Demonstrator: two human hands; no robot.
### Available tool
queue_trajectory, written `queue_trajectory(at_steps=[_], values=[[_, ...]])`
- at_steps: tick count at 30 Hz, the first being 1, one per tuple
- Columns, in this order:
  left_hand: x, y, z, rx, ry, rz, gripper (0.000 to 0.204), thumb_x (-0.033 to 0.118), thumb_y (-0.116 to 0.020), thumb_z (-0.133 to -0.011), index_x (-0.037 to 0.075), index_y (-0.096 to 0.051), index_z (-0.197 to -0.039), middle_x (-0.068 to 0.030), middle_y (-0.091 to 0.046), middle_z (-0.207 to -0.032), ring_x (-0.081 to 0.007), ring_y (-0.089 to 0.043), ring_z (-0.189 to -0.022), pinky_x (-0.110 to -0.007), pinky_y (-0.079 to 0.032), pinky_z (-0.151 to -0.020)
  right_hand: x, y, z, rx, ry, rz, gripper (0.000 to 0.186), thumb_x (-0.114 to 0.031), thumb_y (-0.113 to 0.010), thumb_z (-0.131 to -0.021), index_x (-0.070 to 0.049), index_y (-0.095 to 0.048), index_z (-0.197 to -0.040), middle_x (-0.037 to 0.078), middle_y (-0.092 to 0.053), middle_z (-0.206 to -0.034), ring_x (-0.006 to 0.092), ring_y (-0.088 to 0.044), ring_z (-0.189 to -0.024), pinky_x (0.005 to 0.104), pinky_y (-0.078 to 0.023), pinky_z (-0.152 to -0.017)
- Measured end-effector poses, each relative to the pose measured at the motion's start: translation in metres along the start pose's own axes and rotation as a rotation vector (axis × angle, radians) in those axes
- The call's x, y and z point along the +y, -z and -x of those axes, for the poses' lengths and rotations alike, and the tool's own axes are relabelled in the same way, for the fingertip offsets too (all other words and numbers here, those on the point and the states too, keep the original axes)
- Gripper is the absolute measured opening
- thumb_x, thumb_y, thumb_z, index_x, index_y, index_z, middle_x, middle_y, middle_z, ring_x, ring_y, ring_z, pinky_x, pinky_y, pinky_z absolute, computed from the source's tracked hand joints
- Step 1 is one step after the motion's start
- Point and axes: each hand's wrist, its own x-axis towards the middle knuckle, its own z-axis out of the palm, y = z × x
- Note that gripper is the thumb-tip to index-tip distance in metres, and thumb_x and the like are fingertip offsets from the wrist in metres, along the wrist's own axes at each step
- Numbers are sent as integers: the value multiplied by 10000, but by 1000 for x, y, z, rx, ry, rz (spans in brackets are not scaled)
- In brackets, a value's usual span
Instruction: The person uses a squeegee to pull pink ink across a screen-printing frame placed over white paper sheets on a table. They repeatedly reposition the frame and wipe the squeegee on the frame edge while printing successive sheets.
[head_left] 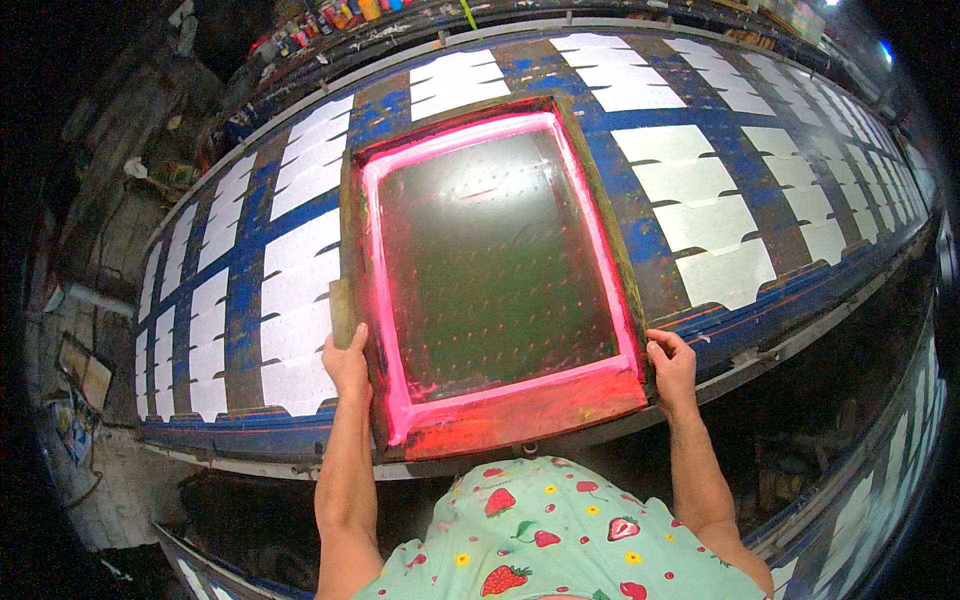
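Observation:
A large screen-printing frame (490, 260) with a dark green mesh, pink ink along its inner border and a red band at the near end lies over a long printing table. My left hand (348, 365) grips its left edge, thumb up beside a short olive strip (341, 305) that sticks out there. My right hand (672, 365) holds the lower right edge with curled fingers. White cut pieces (690, 215) are laid in rows on the blue-stained table (650, 300) on both sides of the frame; those under it are hidden.
A shelf with colourful ink containers (330, 20) runs along the far side. A metal rail (750, 360) edges the table's near side. Cluttered grey floor (120, 460) shows at the left. Further white pieces (850, 520) lie on a surface at the lower right.

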Motion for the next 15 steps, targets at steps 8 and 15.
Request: queue_trajectory(at_steps=[8,15], values=[[-8,-12,-2,-20,22,-27,415,155,-908,-927,-71,-744,-1234,-125,-796,-1120,-212,-716,-997,-367,-551,-941,-71,-17,62,-149,765,780,444,-123,-811,-890,-48,-743,-1322,171,-722,-1373,386,-688,-1272,491,-553,-1084],[-18,-13,-5,-42,1,-14,405,185,-915,-897,-34,-768,-1204,-136,-809,-1086,-229,-733,-958,-388,-568,-892,-106,-84,105,-737,948,850,477,-52,-809,-802,-94,-771,-1276,149,-715,-1353,381,-674,-1280,506,-568,-1064]])
